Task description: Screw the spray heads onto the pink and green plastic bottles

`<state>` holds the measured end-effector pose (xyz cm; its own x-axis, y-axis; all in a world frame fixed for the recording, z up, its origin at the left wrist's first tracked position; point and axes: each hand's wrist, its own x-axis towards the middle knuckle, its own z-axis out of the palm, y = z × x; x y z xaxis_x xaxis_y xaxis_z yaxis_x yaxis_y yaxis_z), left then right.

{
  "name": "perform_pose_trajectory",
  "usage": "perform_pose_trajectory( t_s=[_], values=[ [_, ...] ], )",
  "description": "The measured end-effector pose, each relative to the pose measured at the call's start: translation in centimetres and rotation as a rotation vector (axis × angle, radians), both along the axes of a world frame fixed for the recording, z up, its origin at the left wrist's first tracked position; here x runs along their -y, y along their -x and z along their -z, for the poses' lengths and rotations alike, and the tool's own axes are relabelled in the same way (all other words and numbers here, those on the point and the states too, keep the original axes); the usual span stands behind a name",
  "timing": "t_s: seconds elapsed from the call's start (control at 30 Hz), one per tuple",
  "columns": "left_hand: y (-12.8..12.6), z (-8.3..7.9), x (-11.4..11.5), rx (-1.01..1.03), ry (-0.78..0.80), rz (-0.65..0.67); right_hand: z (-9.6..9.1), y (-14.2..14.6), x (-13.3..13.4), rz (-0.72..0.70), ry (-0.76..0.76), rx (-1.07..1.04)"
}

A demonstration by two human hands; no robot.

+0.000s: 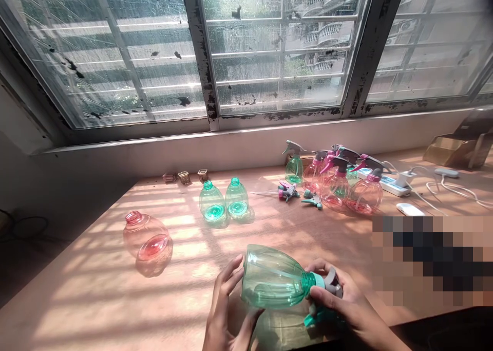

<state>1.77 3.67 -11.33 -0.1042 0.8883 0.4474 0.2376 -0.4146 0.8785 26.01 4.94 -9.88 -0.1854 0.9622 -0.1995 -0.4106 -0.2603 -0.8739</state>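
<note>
A clear green spray bottle (275, 279) lies sideways in the air over the table's near side, its base to the left. My right hand (346, 297) is closed around its neck and grey-and-green spray head, thumb on the collar. The green trigger (314, 319) points down. My left hand (227, 312) is beside the base, fingers and thumb apart; whether it touches the bottle is hard to tell. Two green bottles without tops (225, 202) stand beyond, and a pink bottle without a top (146, 236) stands to the left.
Finished-looking spray bottles (335, 189) cluster at the back right. Loose spray heads (288, 190) lie before them. A power strip (393, 184) with white cables is further right. Small boxes (184, 177) sit along the back edge, under the window. A pixelated patch hides the right side.
</note>
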Motion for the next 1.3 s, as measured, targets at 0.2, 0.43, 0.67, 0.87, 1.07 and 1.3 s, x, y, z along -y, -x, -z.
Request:
perform_pose_trajectory(
  t_s=[0.2, 0.43, 0.67, 0.87, 1.07, 1.3],
  values=[
    [0.0, -0.8, 0.3, 0.023, 0.019, 0.019, 0.4, 0.0, 0.0, 0.003, -0.016, 0.020],
    [0.3, -0.9, 0.1, 0.031, 0.094, 0.004, 0.3, 0.2, 0.0, 0.011, -0.040, 0.028],
    [0.2, -1.1, 0.3, 0.004, 0.036, 0.012, 0.1, 0.1, 0.0, 0.009, -0.036, 0.046],
    [0.1, -0.6, 0.0, 0.007, 0.039, -0.023, -0.1, 0.2, 0.1, 0.000, -0.036, 0.076],
    [0.0, -1.1, 0.0, 0.007, 0.015, 0.028, -0.2, 0.2, 0.1, -0.015, -0.019, 0.020],
    [0.0, -0.9, 0.2, 0.022, 0.062, 0.011, 0.0, 0.1, 0.1, -0.020, -0.028, 0.084]
  ],
)
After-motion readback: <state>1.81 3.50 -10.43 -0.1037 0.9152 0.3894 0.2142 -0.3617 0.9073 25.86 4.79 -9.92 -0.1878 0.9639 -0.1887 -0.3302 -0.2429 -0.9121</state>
